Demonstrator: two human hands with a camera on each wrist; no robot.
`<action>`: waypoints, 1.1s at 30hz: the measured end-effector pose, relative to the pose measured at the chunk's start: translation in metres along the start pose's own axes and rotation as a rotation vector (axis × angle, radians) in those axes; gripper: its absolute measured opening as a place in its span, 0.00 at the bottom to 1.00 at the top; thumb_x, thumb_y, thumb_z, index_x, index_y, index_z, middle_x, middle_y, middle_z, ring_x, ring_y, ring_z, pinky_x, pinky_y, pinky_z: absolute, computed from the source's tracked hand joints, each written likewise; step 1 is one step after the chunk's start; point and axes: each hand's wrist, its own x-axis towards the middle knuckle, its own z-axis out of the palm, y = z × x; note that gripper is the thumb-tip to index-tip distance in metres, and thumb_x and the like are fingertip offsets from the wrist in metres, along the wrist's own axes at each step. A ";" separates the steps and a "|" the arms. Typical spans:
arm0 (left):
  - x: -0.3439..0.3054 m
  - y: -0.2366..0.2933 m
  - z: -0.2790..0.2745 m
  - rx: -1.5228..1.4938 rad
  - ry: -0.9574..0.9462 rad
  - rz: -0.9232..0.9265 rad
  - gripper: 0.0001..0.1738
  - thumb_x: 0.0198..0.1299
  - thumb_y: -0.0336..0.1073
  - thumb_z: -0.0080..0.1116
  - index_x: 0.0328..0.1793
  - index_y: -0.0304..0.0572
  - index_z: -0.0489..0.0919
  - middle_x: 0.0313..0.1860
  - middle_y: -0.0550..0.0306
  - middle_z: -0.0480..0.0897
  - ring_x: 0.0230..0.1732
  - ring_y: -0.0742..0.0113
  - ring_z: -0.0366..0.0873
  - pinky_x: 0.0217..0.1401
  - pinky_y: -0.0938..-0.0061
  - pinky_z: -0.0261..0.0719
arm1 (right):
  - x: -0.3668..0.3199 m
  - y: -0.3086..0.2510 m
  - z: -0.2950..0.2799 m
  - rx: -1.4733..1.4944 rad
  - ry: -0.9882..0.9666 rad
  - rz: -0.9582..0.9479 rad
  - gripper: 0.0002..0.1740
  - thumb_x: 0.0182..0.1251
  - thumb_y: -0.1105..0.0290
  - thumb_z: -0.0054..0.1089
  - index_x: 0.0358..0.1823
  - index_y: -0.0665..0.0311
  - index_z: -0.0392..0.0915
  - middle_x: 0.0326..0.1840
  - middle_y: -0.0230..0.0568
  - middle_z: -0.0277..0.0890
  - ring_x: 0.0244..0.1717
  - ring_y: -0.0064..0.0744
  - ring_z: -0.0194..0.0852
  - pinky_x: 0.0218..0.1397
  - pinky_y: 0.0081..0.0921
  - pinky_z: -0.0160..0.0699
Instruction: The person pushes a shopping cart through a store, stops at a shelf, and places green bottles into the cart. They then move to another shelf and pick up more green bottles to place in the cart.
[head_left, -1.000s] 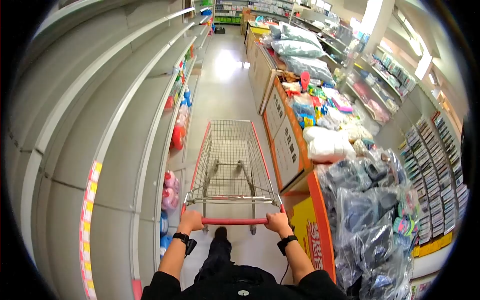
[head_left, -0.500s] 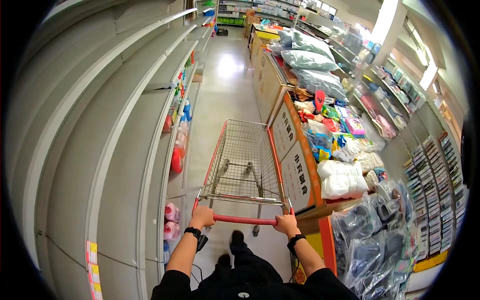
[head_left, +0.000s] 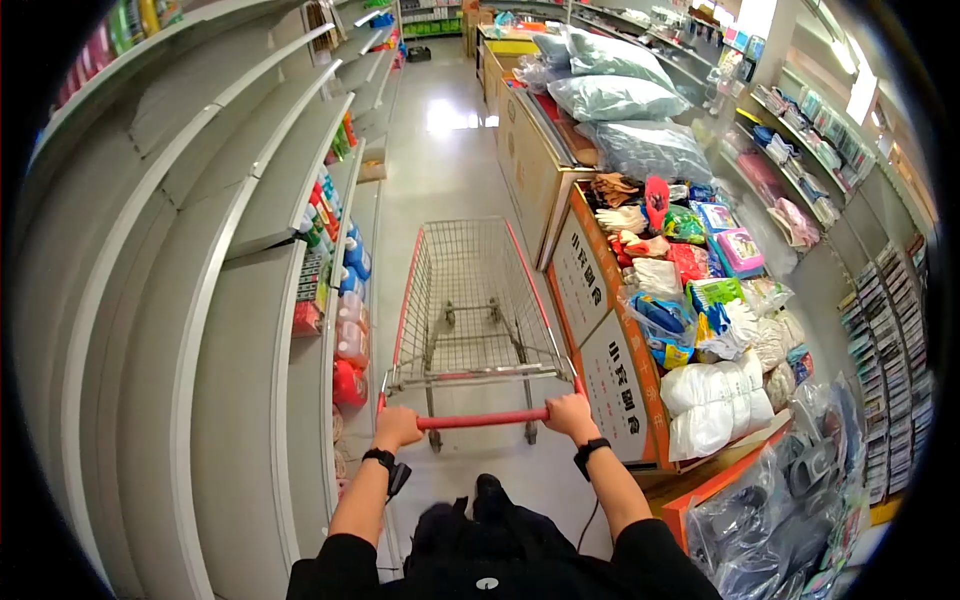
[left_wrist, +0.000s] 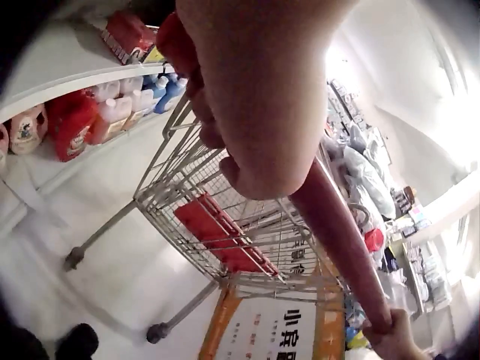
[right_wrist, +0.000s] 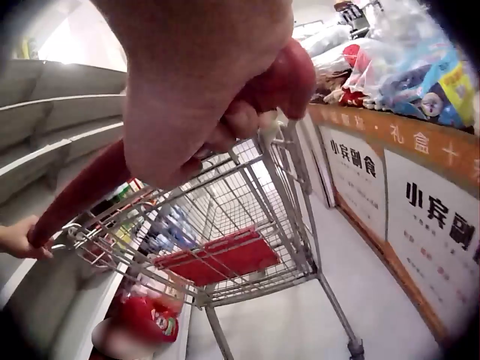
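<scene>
A wire shopping cart (head_left: 470,300) with nothing in its basket stands in the aisle ahead of me. Its red handlebar (head_left: 482,420) runs crosswise between my hands. My left hand (head_left: 398,428) grips the bar's left end, and my right hand (head_left: 572,417) grips the right end. In the left wrist view, the fingers of the left hand (left_wrist: 251,142) curl round the red bar. Likewise, in the right wrist view, the right hand (right_wrist: 187,112) wraps its fingers round it. A red panel (right_wrist: 219,257) shows on the cart's near side.
Grey shelves (head_left: 235,350), mostly bare, line the left, with detergent bottles (head_left: 350,330) low down. At right, an orange-edged display (head_left: 610,375) holds gloves and white bundles (head_left: 715,405); bagged shoes (head_left: 790,500) lie nearer. Plastic-wrapped pillows (head_left: 620,90) are stacked farther on. Floor (head_left: 440,170) stretches ahead between them.
The cart and I have moved forward along the aisle; the shelves and the right-hand display have come nearer. The cart swung right, then back left. Both hands have kept hold of the handlebar.
</scene>
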 end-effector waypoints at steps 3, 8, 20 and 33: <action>0.056 -0.018 -0.024 -0.017 0.045 -0.004 0.14 0.45 0.48 0.58 0.31 0.49 0.86 0.28 0.50 0.84 0.33 0.52 0.83 0.38 0.60 0.81 | 0.066 0.015 -0.012 -0.003 -0.025 0.013 0.10 0.49 0.58 0.60 0.21 0.56 0.78 0.17 0.41 0.77 0.21 0.45 0.79 0.27 0.40 0.77; 0.141 -0.049 -0.057 -0.005 0.007 -0.021 0.14 0.43 0.46 0.60 0.32 0.49 0.86 0.29 0.50 0.85 0.33 0.51 0.84 0.39 0.60 0.81 | 0.165 0.040 -0.013 -0.042 -0.024 0.001 0.10 0.49 0.58 0.58 0.23 0.55 0.78 0.18 0.42 0.77 0.22 0.45 0.80 0.28 0.40 0.77; 0.370 -0.151 -0.134 -0.099 0.012 0.040 0.12 0.41 0.40 0.59 0.29 0.44 0.86 0.28 0.48 0.84 0.32 0.50 0.84 0.37 0.60 0.81 | 0.399 0.082 -0.033 -0.082 -0.107 0.062 0.13 0.52 0.54 0.57 0.27 0.54 0.80 0.23 0.42 0.81 0.27 0.46 0.81 0.33 0.40 0.79; 0.638 -0.194 -0.220 -0.069 0.029 -0.057 0.13 0.39 0.44 0.60 0.31 0.48 0.85 0.29 0.49 0.84 0.33 0.51 0.83 0.37 0.60 0.80 | 0.692 0.213 -0.046 -0.116 -0.094 -0.020 0.12 0.50 0.55 0.58 0.25 0.54 0.80 0.22 0.42 0.80 0.27 0.45 0.82 0.32 0.41 0.79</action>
